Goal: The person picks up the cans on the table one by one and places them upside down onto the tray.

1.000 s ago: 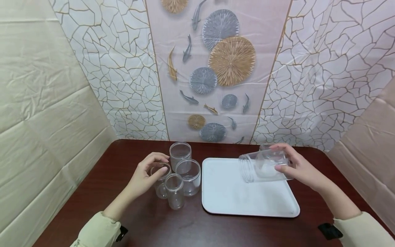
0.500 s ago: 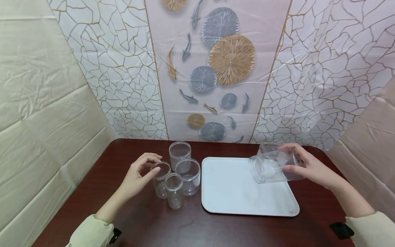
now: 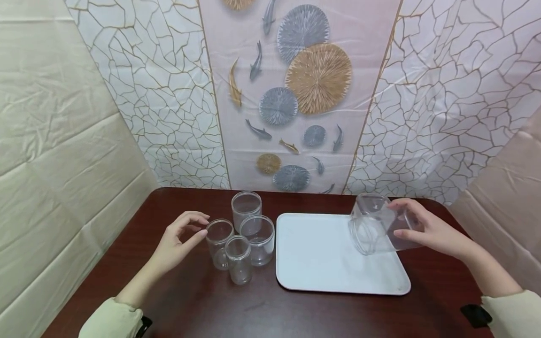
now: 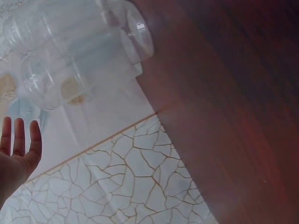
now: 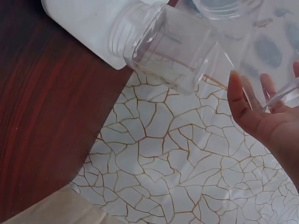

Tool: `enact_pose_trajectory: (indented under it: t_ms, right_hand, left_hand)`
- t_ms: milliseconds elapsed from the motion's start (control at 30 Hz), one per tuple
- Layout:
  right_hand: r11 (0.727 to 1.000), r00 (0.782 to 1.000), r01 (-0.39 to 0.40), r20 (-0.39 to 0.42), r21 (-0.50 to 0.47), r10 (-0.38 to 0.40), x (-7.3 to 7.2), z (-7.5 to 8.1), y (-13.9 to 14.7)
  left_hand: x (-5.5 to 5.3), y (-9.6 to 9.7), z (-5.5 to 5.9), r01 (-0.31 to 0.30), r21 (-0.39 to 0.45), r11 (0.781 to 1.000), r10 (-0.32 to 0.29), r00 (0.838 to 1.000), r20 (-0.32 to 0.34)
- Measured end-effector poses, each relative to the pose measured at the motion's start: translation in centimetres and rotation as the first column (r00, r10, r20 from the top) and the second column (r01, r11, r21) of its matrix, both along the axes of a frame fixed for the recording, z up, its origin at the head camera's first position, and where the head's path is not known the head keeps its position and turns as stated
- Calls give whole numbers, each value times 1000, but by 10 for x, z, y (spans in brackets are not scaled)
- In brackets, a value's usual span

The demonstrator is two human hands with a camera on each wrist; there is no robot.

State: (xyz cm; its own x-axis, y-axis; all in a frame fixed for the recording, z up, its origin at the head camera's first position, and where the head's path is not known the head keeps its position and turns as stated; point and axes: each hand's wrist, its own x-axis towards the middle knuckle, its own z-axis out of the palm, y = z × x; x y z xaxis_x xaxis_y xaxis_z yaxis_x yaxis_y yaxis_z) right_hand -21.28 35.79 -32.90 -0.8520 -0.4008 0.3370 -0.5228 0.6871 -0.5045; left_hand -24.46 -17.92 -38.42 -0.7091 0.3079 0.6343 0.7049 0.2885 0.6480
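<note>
We see a dk red-brown wood table (image 3: 262, 310), koi-&-lily-pad curtain (image 3: 291, 136) behind, beige fabric (image 3: 55, 155) at L & R. Person's R hand (image 3: 427, 232) grips a clear wide-mouth jar (image 3: 386, 239), tipped, mouth L, over R end of white tray (image 3: 317, 258); 2nd clear jar (image 3: 372, 202) just behind. L hand (image 3: 175, 241), fingers relaxed, is just beside leftmost jar (image 3: 219, 244) of 4; we can't tell if touching.

The jars (image 3: 258, 249) are see-through, the tray (image 3: 317, 253) is white and the bench (image 3: 211, 312) is dark red-brown. The back cloth (image 3: 169, 108) has gold cracks on white, plus gold and grey fish (image 3: 256, 62) on pale pink.
</note>
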Motion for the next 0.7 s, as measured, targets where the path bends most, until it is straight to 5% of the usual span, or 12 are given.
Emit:
enact_pose_trajectory:
  t_ms: [333, 700]
  right_hand:
    - [986, 982, -93, -148, 139, 114, -5, -7, 5]
    - [957, 990, -11, -132, 289, 52, -6, -13, 3]
  left_hand:
    - [-1, -8, -4, -25, -13, 1000, 25, 1000, -8]
    - [-1, -10, -8, -29, -17, 999, 29, 1000, 1]
